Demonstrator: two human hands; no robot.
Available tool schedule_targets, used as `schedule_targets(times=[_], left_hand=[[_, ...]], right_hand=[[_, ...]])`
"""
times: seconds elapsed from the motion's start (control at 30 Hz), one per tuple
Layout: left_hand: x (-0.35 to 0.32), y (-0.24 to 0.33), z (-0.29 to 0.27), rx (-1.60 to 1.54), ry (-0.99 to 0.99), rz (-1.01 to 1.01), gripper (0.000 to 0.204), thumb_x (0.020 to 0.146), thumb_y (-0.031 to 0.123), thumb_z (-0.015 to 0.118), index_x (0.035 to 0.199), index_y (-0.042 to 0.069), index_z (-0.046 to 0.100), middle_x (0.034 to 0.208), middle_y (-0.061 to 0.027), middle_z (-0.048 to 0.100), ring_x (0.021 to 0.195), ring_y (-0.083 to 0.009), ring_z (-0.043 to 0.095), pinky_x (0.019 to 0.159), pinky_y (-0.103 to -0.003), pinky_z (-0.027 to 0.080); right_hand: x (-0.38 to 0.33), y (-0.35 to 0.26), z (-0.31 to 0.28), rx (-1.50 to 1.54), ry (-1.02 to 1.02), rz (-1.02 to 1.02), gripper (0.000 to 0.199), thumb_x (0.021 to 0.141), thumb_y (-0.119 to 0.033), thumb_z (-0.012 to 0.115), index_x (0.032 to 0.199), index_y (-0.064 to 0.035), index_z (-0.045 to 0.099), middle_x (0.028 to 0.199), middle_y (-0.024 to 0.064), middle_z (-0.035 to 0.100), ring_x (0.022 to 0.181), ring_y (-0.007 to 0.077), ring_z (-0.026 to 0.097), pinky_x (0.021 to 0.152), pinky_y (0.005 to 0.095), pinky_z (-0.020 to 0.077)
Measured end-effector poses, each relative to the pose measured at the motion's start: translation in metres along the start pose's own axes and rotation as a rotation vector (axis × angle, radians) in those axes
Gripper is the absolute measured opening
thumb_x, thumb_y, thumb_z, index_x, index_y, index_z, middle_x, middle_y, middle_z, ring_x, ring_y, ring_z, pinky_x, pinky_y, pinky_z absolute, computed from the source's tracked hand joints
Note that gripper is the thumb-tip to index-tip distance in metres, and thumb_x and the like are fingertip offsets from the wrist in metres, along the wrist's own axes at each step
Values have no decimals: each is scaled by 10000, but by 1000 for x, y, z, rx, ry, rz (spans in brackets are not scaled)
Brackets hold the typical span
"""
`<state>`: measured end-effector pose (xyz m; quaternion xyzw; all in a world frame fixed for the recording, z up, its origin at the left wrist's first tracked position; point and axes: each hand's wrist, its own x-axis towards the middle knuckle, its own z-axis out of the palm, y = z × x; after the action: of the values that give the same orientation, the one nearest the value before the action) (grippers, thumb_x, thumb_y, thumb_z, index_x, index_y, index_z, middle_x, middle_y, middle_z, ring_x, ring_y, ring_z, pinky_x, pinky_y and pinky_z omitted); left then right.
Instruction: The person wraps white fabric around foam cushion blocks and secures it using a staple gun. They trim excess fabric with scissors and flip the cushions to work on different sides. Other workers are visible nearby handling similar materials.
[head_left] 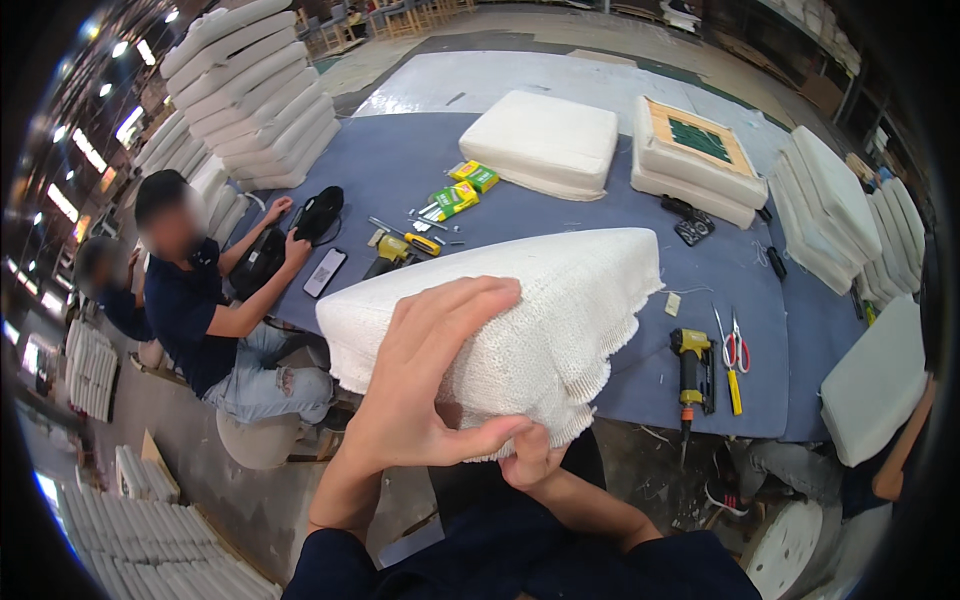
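Holding a white fabric-covered cushion (520,300) up off the blue bench (400,170), close to the chest, near corner turned toward the camera. Left hand (430,370) spread wide over the near face of the cushion, fingers flat on the knitted cover, thumb hooked under the lower edge. Right hand (530,460) below it, closed on the loose frayed hem of the cover, pinching the fabric where it bunches at the underside.

Judged from the grip: in the middle of drawing the cover tight round the corner, hem not yet fastened, raw fringe hanging free along the right-hand edge. For the next move, likely called for: steady tension from the right hand, a flat press from the left to keep the fabric from creeping back, and some care to smooth the folds at the corner before anything is fixed.

Well apart on the bench: a yellow power tool (690,365) lying beside red-handled scissors (735,345), two more pale cushions (545,140), one cushion with its wooden frame (695,150) showing. On the far left, another person (200,300) seated at the bench edge, hands by a dark bag, a phone (325,272) just beside.
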<state>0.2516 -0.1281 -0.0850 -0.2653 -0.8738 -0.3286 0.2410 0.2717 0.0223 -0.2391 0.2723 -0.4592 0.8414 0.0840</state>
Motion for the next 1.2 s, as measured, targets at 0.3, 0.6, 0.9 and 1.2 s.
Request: schedule_targets(times=[0.3, 0.6, 0.9, 1.2], left_hand=[[12, -2, -25, -107, 12, -70, 936, 666, 494, 931, 1397, -16, 647, 1377, -211, 703, 1317, -385, 623, 1167, -481, 399], [23, -35, -30, 4, 72, -121, 1054, 719, 533, 909, 1514, -46, 532, 1495, -239, 597, 1389, -384, 566, 1199, -489, 385], [19, -58, -38, 56, 93, 6, 726, 938, 492, 756, 1514, 69, 625, 1511, -282, 550, 1346, -428, 558, 1127, -510, 424], [32, -62, -30, 222, 2, 5, 702, 909, 503, 792, 1467, 98, 665, 1532, -301, 505, 1354, -453, 543, 1145, -537, 417]], right_hand=[[50, -35, -2, -63, -405, 165, 829, 1066, -380, 628, 1690, 17, 255, 1697, 206, 392, 1507, 369, 480, 1268, 505, 352], [88, 25, 39, 215, -4, -90, 812, 1068, -324, 656, 1685, 30, 264, 1665, 256, 413, 1493, 361, 491, 1208, 488, 441], [110, 37, 40, 50, -131, -262, 820, 1035, -336, 688, 1659, 36, 309, 1582, 239, 519, 1454, 356, 531, 1205, 475, 430], [110, 53, 41, 184, -24, -134, 730, 1049, -258, 640, 1647, 38, 344, 1591, 226, 517, 1459, 339, 525, 1209, 468, 419]])
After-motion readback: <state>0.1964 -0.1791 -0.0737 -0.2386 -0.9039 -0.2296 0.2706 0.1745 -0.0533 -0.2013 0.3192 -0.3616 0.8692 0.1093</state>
